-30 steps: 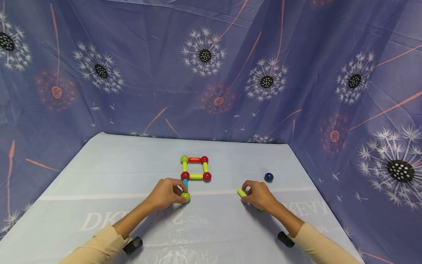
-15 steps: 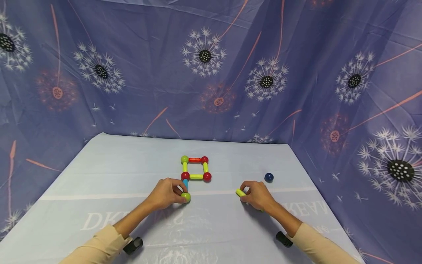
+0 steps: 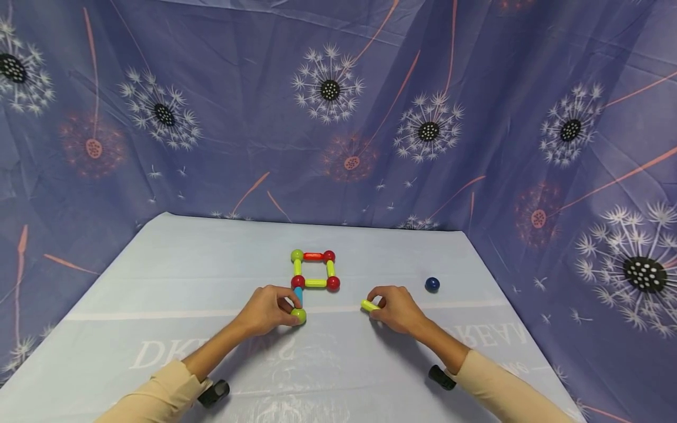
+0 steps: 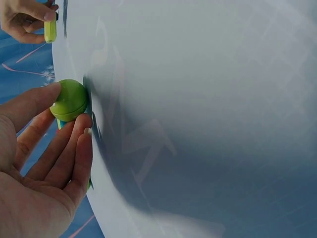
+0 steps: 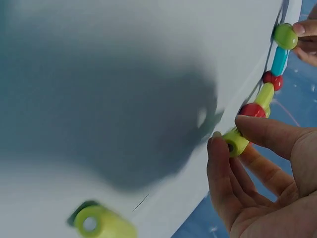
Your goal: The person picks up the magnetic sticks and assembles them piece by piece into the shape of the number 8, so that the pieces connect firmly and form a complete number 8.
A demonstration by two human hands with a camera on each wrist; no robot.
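Note:
My left hand [image 3: 268,308] pinches a green ball [image 3: 300,317] between thumb and fingers, low over the table. A blue rod [image 3: 298,295] runs from this ball to a red ball [image 3: 298,282] at the near left corner of a square of rods and balls. To the right, my right hand [image 3: 396,308] pinches a yellow-green rod [image 3: 368,305] by thumb and fingertips, apart from the square. The right wrist view shows a socket in the near end of this rod [image 5: 236,144]. There, a second yellow-green rod [image 5: 106,223] lies on the table.
A dark blue ball [image 3: 432,285] lies beyond my right hand. The square has a red rod [image 3: 313,257] at its far side and yellow-green rods on its other sides. A flowered cloth [image 3: 238,117] hangs behind the white-covered table [image 3: 211,252].
My right hand has moved left with the yellow-green rod, nearer to my left hand, and the rod has turned more sideways. The left hand and green ball stay in place.

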